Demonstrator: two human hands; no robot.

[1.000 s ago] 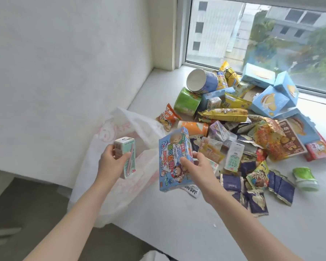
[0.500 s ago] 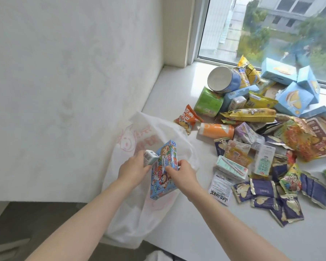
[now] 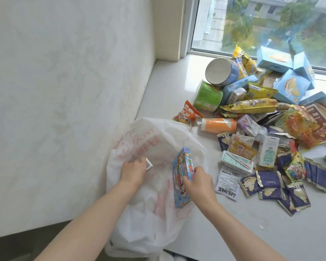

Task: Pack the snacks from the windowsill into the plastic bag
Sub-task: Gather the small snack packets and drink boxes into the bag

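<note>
Right hand point(image 3: 199, 182) had its fingers clamped round a blue box point(image 3: 181, 178), held on end over the open bag point(image 3: 154, 140). Left hand point(image 3: 133, 171) fingers were curled on a small carton point(image 3: 149, 163) poking out past the fingertips, over the bag too. Other snacks point(image 3: 250, 108) sat piled on the sill point(image 3: 177, 87), right of the right fingers.

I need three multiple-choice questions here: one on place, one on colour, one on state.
1. Where is the blue cartoon-printed cardboard box? A on the floor; B over the white plastic bag; C against the window glass.
2. What colour is the round can lying beside the orange crisp packet? A red; B black; C green.
3. What does the right hand do? A grips the blue box; B lies flat; C hangs empty.
Key: B, the bag lies beneath it; C, its side is green; A, fingers curl round it.
</note>
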